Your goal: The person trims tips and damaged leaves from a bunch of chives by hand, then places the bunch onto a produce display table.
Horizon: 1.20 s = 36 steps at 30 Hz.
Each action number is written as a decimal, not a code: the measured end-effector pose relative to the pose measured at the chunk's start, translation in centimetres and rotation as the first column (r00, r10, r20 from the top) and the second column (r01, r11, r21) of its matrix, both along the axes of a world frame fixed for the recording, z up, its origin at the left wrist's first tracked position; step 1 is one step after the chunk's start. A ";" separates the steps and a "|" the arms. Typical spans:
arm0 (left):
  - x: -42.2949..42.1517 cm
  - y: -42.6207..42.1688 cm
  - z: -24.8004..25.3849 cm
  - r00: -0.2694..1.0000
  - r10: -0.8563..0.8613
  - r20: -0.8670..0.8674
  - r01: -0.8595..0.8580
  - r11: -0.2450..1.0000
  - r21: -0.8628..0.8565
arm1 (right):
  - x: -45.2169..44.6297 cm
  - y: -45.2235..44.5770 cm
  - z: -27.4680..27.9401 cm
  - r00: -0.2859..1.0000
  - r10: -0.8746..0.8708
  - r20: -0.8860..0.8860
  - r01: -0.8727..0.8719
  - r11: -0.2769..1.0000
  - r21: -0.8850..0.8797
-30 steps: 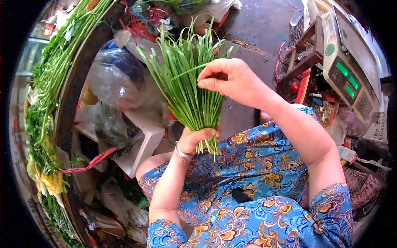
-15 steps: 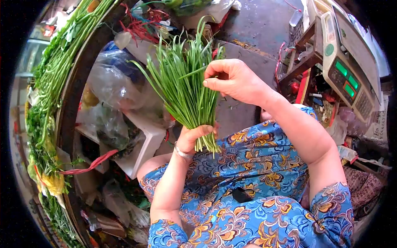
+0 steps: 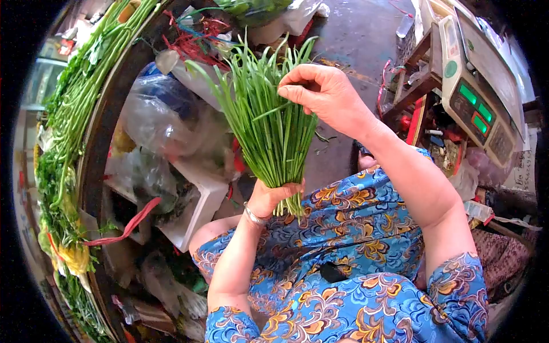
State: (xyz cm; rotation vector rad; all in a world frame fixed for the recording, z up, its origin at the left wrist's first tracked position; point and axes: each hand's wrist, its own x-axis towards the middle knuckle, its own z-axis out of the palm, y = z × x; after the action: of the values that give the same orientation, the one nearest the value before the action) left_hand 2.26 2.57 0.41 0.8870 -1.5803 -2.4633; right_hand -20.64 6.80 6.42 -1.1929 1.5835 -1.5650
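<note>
Nearest is the person's blue dress [image 3: 354, 251], printed with orange and brown scrolls, a small black object [image 3: 333, 272] lying on its folds. The left hand [image 3: 274, 197] is closed around the lower end of a bunch of long green leaves [image 3: 269, 131], thumb across the front, cut ends poking out below the fist. A silver-coloured bracelet [image 3: 253, 215] circles that wrist. The bunch stands nearly upright in front of the person, its leaves fanning out towards the far side.

The right hand [image 3: 326, 94] is at the upper right of the bunch, fingers curled, the tips of thumb and forefinger close together against the leaves; whether they pinch one cannot be told.

To the left, a red ribbon [image 3: 128, 226] hangs near a white foam box [image 3: 203, 211], and crumpled clear plastic bags [image 3: 157, 120] lie beyond the box. Along the left edge, a curved shelf carries green stalks [image 3: 94, 86], with something yellow [image 3: 75, 258] at its nearer part.

On the right, a card [image 3: 523, 166] bears dark handwriting, including what look like numerals, too small to read surely. Above it sits a weighing scale [image 3: 486, 108] with a round green sticker [image 3: 450, 69]; its display [image 3: 476, 108] glows green, the digits illegible.

Farther off are tangled red strings [image 3: 191, 46] and the dark floor [image 3: 360, 34].
</note>
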 end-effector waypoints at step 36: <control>-0.3 1.2 -0.9 0.992 -0.101 0.073 0.114 0.975 -0.192 | -1.6 -0.2 1.4 0.720 -0.229 -0.655 0.031 0.954 -0.299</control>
State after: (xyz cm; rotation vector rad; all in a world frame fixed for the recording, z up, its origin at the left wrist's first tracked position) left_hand 1.97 3.79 -0.46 0.8775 -1.9010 -2.3151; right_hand -22.26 6.61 7.84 -2.0315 1.9786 -1.5463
